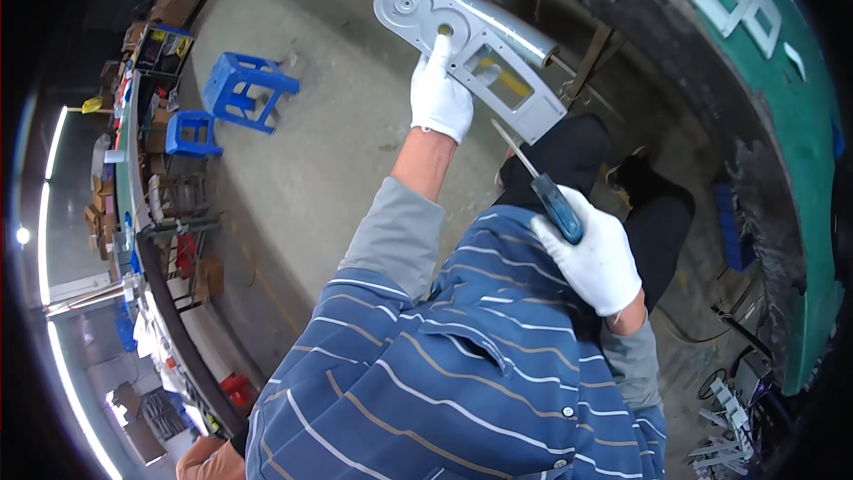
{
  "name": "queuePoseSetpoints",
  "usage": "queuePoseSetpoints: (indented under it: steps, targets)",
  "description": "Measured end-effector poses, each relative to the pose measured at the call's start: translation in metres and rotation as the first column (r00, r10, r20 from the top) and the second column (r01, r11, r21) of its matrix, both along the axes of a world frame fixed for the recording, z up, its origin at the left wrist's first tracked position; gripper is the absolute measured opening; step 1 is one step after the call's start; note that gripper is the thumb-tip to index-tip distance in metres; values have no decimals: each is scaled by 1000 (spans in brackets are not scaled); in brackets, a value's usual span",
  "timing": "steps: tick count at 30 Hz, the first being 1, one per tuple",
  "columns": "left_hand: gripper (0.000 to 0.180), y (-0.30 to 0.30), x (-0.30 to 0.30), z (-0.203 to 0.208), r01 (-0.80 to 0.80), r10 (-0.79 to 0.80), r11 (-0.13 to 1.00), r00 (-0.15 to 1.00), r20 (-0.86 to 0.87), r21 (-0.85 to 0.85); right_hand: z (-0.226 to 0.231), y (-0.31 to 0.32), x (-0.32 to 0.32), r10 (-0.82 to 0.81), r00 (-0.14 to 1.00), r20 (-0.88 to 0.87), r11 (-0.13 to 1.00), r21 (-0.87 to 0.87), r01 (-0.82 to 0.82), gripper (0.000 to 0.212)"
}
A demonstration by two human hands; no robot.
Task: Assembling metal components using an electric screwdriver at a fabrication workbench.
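Here's the left hand (442,100), gloved in white and clamped on the grey metal plate (469,41) — held tilted above the floor (329,80). And the right hand (593,258), closed round a blue-handled screwdriver (558,207) — its shaft angles up near the plate's lower end.

Left hand (441,105) partly hidden behind grey metal plate (468,48), green tabletop (813,116) at two o'clock cropped, another person's forearm (213,460) at seven cropped
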State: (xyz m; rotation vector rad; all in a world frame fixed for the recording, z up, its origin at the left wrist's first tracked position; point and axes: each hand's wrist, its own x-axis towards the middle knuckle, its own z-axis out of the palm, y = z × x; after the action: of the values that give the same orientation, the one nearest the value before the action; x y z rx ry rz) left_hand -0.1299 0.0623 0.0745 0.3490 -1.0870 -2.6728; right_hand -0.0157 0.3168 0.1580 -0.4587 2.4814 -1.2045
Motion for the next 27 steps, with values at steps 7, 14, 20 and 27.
queuePoseSetpoints:
  steps: [7,14,20,27]
  targets:
    - [38,72,-60,112,107,-47,980,942,-333,166,40,20,14,-284,946,-157,951,-172,256,46]
    - [37,154,-95,217,455,-190,869,670,-717,195,35,39,31,-400,846,-352,913,-234,334,45]
    - [37,201,-79,275,638,-182,725,543,-820,261,1,43,42,-384,874,-298,922,-72,380,43]
    - [34,213,-73,280,576,-149,777,559,-816,253,-13,47,54,-362,881,-305,932,-96,349,41]
